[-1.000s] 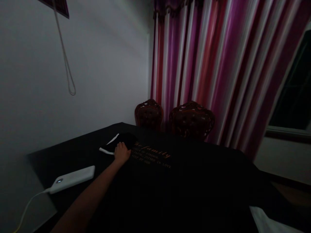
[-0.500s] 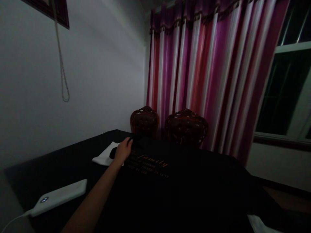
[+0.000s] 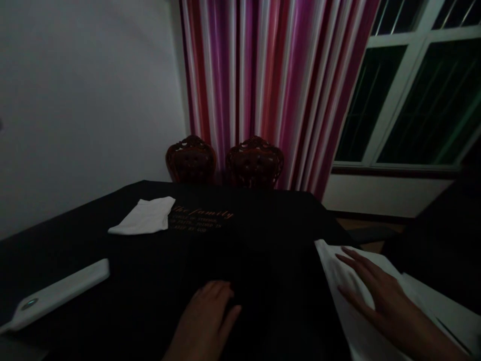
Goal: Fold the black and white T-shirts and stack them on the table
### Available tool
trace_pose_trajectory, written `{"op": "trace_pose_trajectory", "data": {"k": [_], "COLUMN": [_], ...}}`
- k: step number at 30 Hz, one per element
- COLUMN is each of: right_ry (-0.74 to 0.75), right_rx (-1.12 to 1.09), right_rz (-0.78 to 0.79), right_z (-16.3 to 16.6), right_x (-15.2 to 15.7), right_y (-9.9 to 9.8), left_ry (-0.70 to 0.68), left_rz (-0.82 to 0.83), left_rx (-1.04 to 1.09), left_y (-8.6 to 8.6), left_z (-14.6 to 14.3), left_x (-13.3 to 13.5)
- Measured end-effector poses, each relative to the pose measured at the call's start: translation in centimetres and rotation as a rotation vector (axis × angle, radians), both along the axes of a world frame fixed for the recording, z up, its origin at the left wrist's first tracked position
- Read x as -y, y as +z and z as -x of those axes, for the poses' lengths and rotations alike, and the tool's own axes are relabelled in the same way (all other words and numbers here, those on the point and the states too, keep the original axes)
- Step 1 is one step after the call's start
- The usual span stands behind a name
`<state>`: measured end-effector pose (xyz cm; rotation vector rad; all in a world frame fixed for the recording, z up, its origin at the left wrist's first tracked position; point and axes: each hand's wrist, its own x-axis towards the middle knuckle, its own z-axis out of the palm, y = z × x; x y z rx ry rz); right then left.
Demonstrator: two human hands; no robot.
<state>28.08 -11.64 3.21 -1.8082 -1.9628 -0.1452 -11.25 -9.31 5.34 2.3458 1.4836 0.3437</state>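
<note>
My left hand (image 3: pixel 206 321) rests low on the black tablecloth (image 3: pixel 263 235), fingers loosely curled over the dark fabric, holding nothing that I can see. My right hand (image 3: pixel 372 291) lies flat with fingers spread on a white cloth (image 3: pixel 338 265) at the table's right edge. A folded white cloth (image 3: pixel 145 216) sits alone at the far left of the table, next to gold lettering (image 3: pixel 201 219) printed on the tablecloth.
A white power bank (image 3: pixel 60 293) lies at the near left. Two carved dark red chairs (image 3: pixel 225 163) stand behind the table against striped pink and purple curtains (image 3: pixel 270 75). A window (image 3: pixel 421 90) is at the right. The room is dim.
My left hand has left the far folded cloth and drawn back near me. My right hand has come into view on the white cloth. The view has swung to the right.
</note>
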Motion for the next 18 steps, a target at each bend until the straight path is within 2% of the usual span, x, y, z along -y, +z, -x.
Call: {"op": "trace_pose_trajectory", "data": {"k": [3, 6, 10, 14, 18], "right_ry": [0.123, 0.249, 0.264, 0.161, 0.182], "right_rx": [-0.062, -0.09, -0.149, -0.282, -0.442], "right_rz": [0.179, 0.373, 0.471, 0.542, 0.466], "right_z": [5.8, 10.3, 13.0, 14.8, 17.0], "right_x": [1.9, 3.3, 2.7, 0.6, -0.6], "right_y": [2.5, 3.4, 2.8, 1.8, 2.9], "left_ry": [-0.065, -0.032, 0.092, 0.192, 0.258], "left_rz": [0.02, -0.011, 0.004, 0.088, 0.125], "left_rx": [-0.034, -0.097, 0.176, 0.397, 0.467], "left_y": [-1.4, -3.4, -4.1, -4.3, -5.7], "left_z": [-4.4, -6.2, -4.7, -3.0, -2.0], "left_x": [1.3, 1.6, 0.9, 0.6, 0.3]}}
